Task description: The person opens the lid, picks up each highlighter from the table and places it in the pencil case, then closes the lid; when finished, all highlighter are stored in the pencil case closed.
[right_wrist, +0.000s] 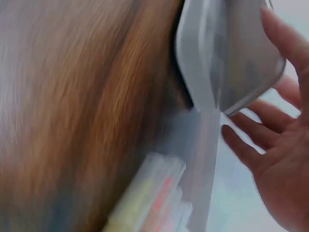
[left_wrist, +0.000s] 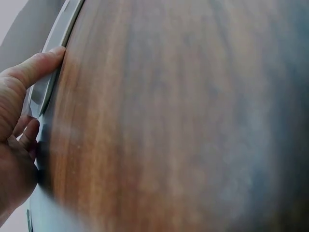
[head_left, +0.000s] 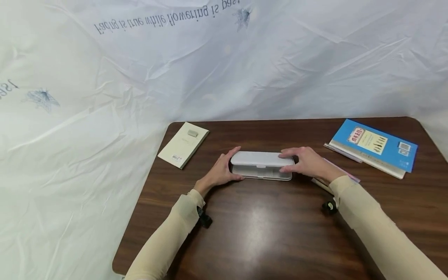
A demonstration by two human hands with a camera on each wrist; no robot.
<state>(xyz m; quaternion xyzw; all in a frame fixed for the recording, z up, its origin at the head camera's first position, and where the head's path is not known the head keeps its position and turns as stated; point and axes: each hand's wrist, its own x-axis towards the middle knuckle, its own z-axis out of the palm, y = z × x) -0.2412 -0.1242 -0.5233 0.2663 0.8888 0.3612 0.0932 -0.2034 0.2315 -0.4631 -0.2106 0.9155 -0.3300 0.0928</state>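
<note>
A white pencil case stands on the table with its lid (head_left: 257,158) partly raised above the base (head_left: 262,173). My left hand (head_left: 221,169) grips its left end; in the left wrist view that hand (left_wrist: 17,96) has its thumb along the case edge (left_wrist: 57,38). At the right end my right hand (head_left: 304,161) holds the lid, fingertips on top and thumb at the front opening. In the right wrist view the thumb of the right hand (right_wrist: 289,140) overlaps the lid (right_wrist: 248,58), the other fingers curving behind it.
A cream notebook (head_left: 182,147) with a small grey eraser (head_left: 193,133) on it lies at the back left. A blue book (head_left: 392,147) lies at the back right. Pens (right_wrist: 149,193) lie beside the case, partly under the right forearm. White sheeting (head_left: 280,58) hangs behind the table.
</note>
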